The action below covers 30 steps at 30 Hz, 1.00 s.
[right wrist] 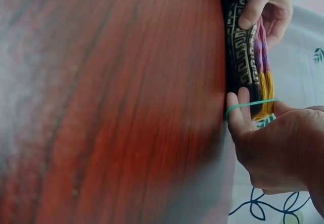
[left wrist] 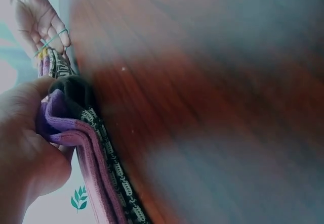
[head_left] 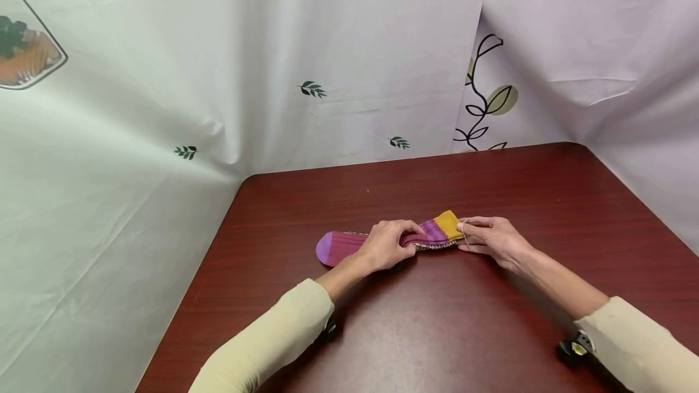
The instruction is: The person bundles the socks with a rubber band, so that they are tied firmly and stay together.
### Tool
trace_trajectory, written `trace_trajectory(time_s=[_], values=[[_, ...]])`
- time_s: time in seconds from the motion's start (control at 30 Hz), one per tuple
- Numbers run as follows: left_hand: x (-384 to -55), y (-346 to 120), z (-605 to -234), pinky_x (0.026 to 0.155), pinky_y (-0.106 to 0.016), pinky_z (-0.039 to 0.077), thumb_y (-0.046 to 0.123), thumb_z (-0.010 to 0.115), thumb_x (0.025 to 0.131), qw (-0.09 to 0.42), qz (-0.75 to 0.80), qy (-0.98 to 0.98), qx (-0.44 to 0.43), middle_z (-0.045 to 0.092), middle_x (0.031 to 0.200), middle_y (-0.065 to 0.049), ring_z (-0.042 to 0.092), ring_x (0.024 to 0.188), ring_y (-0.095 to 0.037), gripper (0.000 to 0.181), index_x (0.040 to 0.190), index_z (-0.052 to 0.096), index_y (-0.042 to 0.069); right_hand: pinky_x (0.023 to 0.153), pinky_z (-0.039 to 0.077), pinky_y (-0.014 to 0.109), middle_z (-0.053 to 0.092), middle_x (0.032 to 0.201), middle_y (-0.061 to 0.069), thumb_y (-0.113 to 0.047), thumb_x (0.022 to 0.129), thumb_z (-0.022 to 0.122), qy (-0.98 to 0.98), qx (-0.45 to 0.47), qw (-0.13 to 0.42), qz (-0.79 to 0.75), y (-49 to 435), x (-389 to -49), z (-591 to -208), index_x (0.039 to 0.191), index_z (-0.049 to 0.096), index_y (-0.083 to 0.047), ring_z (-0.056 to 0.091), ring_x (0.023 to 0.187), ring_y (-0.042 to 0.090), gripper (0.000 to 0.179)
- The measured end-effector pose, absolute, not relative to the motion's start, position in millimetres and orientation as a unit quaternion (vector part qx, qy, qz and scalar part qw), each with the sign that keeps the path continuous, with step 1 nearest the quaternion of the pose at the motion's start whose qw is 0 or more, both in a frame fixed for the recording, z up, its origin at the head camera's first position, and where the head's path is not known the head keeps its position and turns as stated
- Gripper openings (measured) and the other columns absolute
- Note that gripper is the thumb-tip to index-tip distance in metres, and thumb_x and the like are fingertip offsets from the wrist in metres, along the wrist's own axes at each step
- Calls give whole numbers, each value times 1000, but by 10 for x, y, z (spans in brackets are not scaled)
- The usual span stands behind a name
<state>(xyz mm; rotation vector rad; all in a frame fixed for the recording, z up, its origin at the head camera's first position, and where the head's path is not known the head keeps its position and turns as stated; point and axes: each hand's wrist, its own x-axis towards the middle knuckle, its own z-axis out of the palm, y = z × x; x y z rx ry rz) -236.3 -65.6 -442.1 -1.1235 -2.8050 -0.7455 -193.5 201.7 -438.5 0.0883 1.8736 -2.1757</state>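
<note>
- a stack of maroon, purple, yellow and black-patterned knit socks [head_left: 344,248] lies on the reddish-brown wood-grain table [head_left: 415,332], short of its far edge, toe toward the left edge.
- left hand [head_left: 389,245]: curled round the stack's middle.
- right hand [head_left: 499,240]: fingers nearly straight, parted, stretching a thin green elastic band [right wrist: 255,102] by the yellow cuff.
</note>
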Motion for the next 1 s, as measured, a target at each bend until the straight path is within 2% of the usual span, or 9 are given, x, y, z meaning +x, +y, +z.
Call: trace_trajectory(time_s=[0.17, 0.33, 0.43, 0.6, 0.8, 1.0], values=[[-2319, -617, -4411, 90, -28, 52, 34, 83, 95, 20, -233, -895, -379, 75, 121, 6, 67, 106, -9, 30, 121, 76, 22, 86, 62, 38, 68, 120, 5, -4, 105, 66, 653, 36, 128, -746, 2021, -1931, -4380, 149, 36, 23, 75, 89, 13, 60], [-2237, -530, -4416, 97, -31, 54, 39, 82, 95, 57, -187, -899, -392, 72, 122, 6, 67, 113, -11, 35, 124, 74, 21, 88, 61, 38, 68, 125, 5, -3, 105, 65, 652, 39, 123, -747, 2025, -1917, -4358, 151, 35, 23, 75, 92, 13, 60], [-2179, -449, -4427, 94, -31, 56, 39, 82, 95, 99, -136, -899, -405, 69, 127, 6, 65, 115, -12, 40, 129, 71, 21, 89, 61, 38, 67, 126, 4, -4, 105, 64, 652, 40, 123, -747, 2029, -1904, -4337, 151, 36, 22, 75, 93, 13, 59], [-2121, -302, -4440, 91, -28, 56, 39, 83, 94, 154, -78, -894, -413, 64, 130, 5, 63, 114, -13, 49, 134, 64, 19, 87, 61, 37, 71, 113, 0, -2, 105, 65, 627, 40, 129, -767, 2037, -1893, -4317, 149, 39, 22, 75, 92, 14, 57], [-2111, -205, -4484, 84, -26, 57, 37, 86, 91, 181, -42, -898, -400, 60, 124, 4, 63, 108, -13, 54, 133, 60, 17, 86, 62, 38, 75, 105, 3, -2, 104, 65, 591, 49, 145, -792, 2027, -1891, -4303, 151, 35, 21, 76, 89, 17, 60], [-2136, -186, -4519, 75, -27, 59, 20, 80, 93, 193, -39, -896, -398, 62, 120, 3, 66, 104, -13, 42, 130, 61, 15, 87, 61, 38, 75, 102, 4, -3, 106, 63, 588, 61, 153, -792, 2031, -1885, -4279, 153, 32, 20, 77, 90, 17, 61]])
